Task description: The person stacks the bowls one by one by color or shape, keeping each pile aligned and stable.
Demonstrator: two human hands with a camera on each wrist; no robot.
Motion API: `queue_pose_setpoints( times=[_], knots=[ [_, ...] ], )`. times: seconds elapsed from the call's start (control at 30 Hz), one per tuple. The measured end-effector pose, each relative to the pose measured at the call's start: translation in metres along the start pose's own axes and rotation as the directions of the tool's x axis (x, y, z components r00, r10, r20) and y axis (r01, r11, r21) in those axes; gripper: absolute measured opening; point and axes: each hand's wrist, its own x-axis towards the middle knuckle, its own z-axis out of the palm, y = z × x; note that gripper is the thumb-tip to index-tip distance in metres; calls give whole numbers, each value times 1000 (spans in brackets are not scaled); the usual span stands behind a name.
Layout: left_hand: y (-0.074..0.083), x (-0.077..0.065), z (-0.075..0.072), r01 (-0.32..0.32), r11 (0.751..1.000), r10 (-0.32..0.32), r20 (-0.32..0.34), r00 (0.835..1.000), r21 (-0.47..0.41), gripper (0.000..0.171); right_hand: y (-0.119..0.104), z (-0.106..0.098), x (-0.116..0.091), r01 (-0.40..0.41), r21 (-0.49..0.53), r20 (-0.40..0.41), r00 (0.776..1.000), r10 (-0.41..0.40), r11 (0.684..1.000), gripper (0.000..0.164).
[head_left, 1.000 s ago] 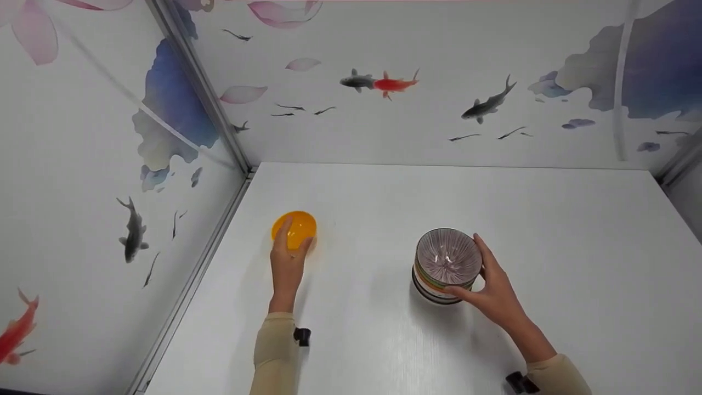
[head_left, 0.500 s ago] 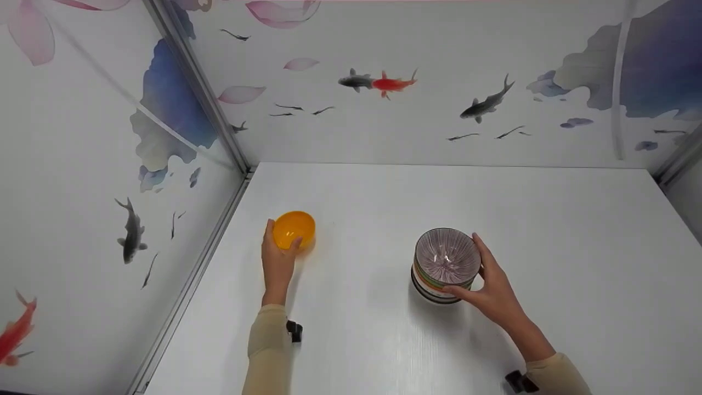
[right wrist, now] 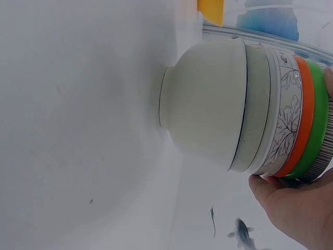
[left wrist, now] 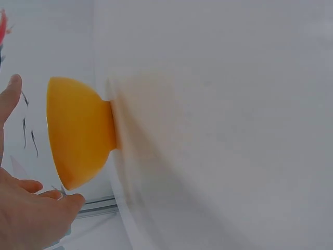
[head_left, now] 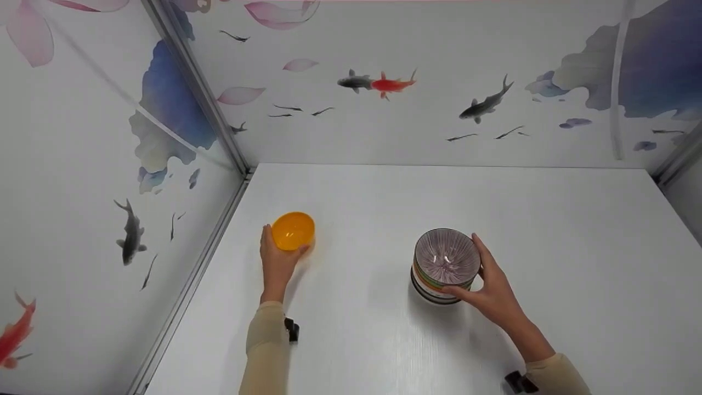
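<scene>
A yellow bowl [head_left: 294, 231] stands upright on the left part of the table. My left hand [head_left: 278, 267] is at its near left side, fingers along the left and thumb at the lower right. In the left wrist view a gap shows between the thumb [left wrist: 11, 96] and the yellow bowl [left wrist: 78, 133], while the fingertips are right at its rim. Right of centre stands a stack of bowls [head_left: 447, 257], a purple-striped one on top. My right hand [head_left: 492, 293] holds the stack's upper right side between thumb and fingers. Green, orange, leaf-patterned and pale bowls [right wrist: 213, 101] show beneath.
The white table [head_left: 362, 329] stretches between the two hands. A back wall [head_left: 384, 131] and a left wall [head_left: 66, 219], both printed with fish and petals, border it. A metal rail [head_left: 192, 291] runs along the left edge.
My left hand has drawn back to the left and towards me, its fingers moving from over the yellow bowl to its outer left side. The right hand and the stack have stayed in place.
</scene>
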Motion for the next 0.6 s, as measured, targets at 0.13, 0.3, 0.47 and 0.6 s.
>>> queue_pose_setpoints(
  times=[0.13,0.3,0.47,0.6],
  knots=[
    [-2,4,1,36,998,-37,19,999,47,115,0,-1,0,3,6,0,1000,-3,1000,116],
    [-3,6,2,66,996,-68,41,997,63,119,1,-1,0,2,5,-6,1000,-2,1000,115],
    [-5,8,4,90,993,-95,64,993,79,123,4,0,0,2,-5,-12,1000,-2,1000,115],
    [-7,11,6,95,991,-102,75,992,94,124,3,0,0,11,9,-12,1000,-11,1000,114]
  ],
)
